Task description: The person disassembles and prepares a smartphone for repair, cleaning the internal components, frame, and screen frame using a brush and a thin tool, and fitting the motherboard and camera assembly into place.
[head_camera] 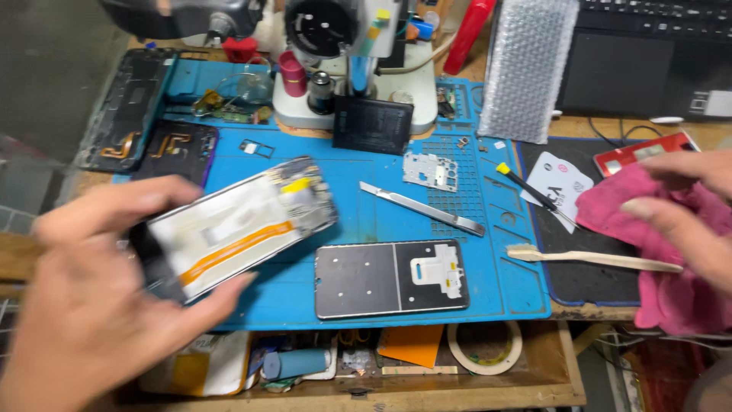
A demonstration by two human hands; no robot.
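**Opened phone in your left hand, pink cloth under your right**

Head view: You are holding an opened phone body (240,229) in your left hand (99,305), fingers clamped on its lower end, thumb over one edge and fingertips under the other. The phone is tilting above the blue work mat (343,191), over the mat's left part, its inner side facing up with a white panel and an orange flex strip running along it. The picture is blurring around this hand.

Your right hand (686,206) is resting on a pink cloth (663,252) to the right of the mat, fingers spread and loosely curled on the fabric; you are not pinching it shut as far as the picture shows.

On the mat, just right of the held phone, a dark phone back plate (393,278) is lying flat near the mat's front edge. Beyond it, toward the mat's middle, a metal blade tool (423,208) is lying at a slant. A small metal frame piece (431,169) is sitting further back. A wooden toothbrush (595,259) is lying off the mat's right edge, touching the cloth. A microscope base (351,91) is standing at the mat's back edge. The surface (564,358) is showing below the mat's front edge.
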